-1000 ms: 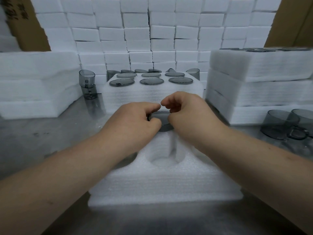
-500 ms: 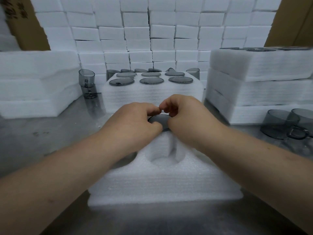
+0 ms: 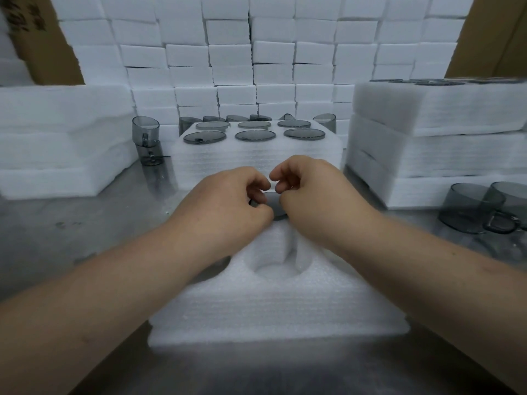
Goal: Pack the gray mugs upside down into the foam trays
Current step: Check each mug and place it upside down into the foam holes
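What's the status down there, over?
Left hand and right hand grip the upside-down gray translucent mug. It sits in the white foam tray, base up. Nearer round slot open, nothing blocking.

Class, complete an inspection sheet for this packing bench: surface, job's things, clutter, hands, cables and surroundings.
Surface: gray metal bench, scuffed.
Job's things: gray mug base-up in the near foam tray, one empty pocket in front of it; filled tray behind; loose mugs at right.
Clutter: two stacked mugs at left.
Hands: left hand and right hand both grip the gray mug.
Cables: nothing seen.
Surroundings: foam block wall, foam tray stacks, cardboard.
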Motion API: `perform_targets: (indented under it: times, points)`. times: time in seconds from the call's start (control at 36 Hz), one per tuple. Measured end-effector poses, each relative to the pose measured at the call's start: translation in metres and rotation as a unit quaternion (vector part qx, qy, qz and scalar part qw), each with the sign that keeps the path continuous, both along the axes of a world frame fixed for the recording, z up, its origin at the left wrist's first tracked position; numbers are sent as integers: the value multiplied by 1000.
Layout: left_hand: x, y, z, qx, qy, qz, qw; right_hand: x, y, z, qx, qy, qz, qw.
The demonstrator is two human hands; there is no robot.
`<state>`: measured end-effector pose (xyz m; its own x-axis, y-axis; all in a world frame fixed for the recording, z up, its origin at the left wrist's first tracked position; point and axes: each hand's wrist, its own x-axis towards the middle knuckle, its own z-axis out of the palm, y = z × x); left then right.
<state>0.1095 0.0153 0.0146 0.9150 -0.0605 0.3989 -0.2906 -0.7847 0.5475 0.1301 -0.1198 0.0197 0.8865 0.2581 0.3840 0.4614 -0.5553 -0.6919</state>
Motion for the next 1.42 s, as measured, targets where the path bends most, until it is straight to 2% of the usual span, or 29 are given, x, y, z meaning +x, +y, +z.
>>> perform_targets:
  times: [0.11, 0.22, 0.31, 0.47, 0.72, 0.97, 1.08, 1.28, 1.42]
  points:
    - [0, -1, -1, -15, -10, 11, 1000, -1, 0, 0, 25, 2, -2, 1000]
    - [-1, -2, 0, -93, -25, 22, 995, -2, 0, 0, 39, 8, 4, 999]
    - [-2, -1, 1, -108, -58, 27, 992, -3, 0, -1, 41, 12, 8, 999]
    - [-6, -1, 8, -111, -72, 18, 991, -5, 0, 1, 28, 8, 12, 1000]
    - [2, 2, 20, -119, -40, 7, 992, -8, 0, 0, 17, 29, 22, 999]
    - [41, 20, 60, -108, -116, 71, 985, -9, 1, -3, 1, 44, 28, 999]
    - [70, 31, 83, -57, -83, 88, 991, -10, 0, -3, -8, 44, 32, 998]
    - [131, 51, 99, 118, 29, 102, 987, -12, -2, -4, -33, 27, 29, 999]
    - [177, 77, 90, 159, 92, 114, 976, -13, -3, -5, -49, 10, 29, 998]
